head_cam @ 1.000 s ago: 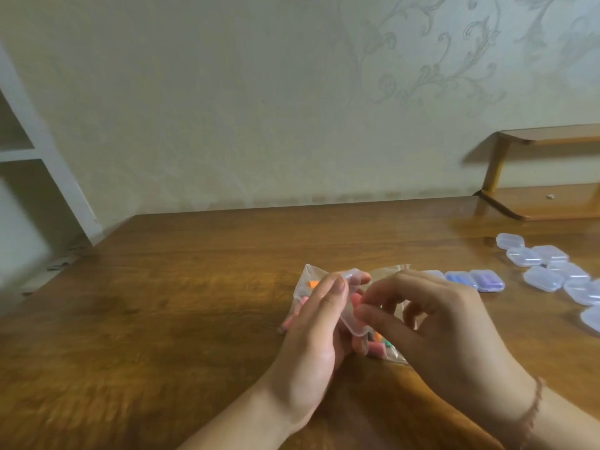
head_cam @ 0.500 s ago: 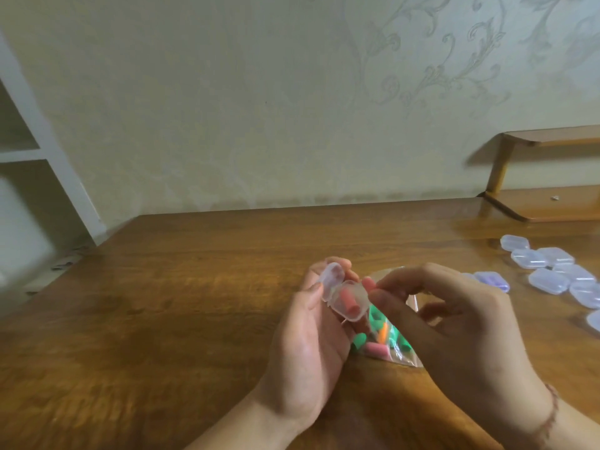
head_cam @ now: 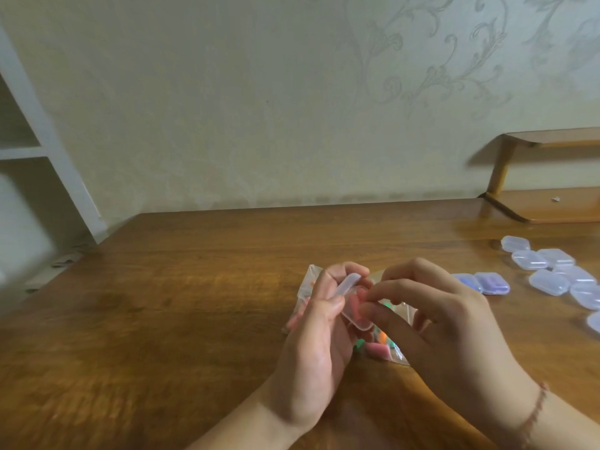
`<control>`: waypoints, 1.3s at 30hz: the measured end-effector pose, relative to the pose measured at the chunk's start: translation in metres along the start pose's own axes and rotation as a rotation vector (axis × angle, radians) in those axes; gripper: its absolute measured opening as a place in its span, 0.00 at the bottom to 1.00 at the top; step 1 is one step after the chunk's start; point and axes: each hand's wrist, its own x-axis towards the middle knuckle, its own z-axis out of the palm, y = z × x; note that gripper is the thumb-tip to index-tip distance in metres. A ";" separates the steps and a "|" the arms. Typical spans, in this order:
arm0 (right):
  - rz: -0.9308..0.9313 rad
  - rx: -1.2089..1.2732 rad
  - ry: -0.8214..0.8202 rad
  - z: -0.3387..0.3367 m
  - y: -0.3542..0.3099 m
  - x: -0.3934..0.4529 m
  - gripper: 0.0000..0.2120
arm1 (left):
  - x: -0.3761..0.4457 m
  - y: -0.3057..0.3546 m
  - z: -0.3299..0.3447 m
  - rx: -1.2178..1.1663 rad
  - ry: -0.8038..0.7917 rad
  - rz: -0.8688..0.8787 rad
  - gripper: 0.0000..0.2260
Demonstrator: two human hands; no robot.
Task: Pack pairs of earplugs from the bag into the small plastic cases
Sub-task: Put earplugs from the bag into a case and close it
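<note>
— Wooden worktop: what held what?
— Left hand gripped an open case holding pink earplugs; right hand pinched its rim. Bag of earplugs lay beneath; empty cases sat near the right edge.

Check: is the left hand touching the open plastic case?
Touching. In the head view the left hand grips the open plastic case: its thumb presses the case's near side and its fingers wrap behind the raised lid.

The bag lies on the worktop. Right of the bag are two cases, and further right more cases.
</note>
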 end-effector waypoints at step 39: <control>0.859 -0.357 -0.089 -0.110 0.137 0.029 0.10 | 0.110 -0.032 0.097 1.577 -0.120 0.030 0.25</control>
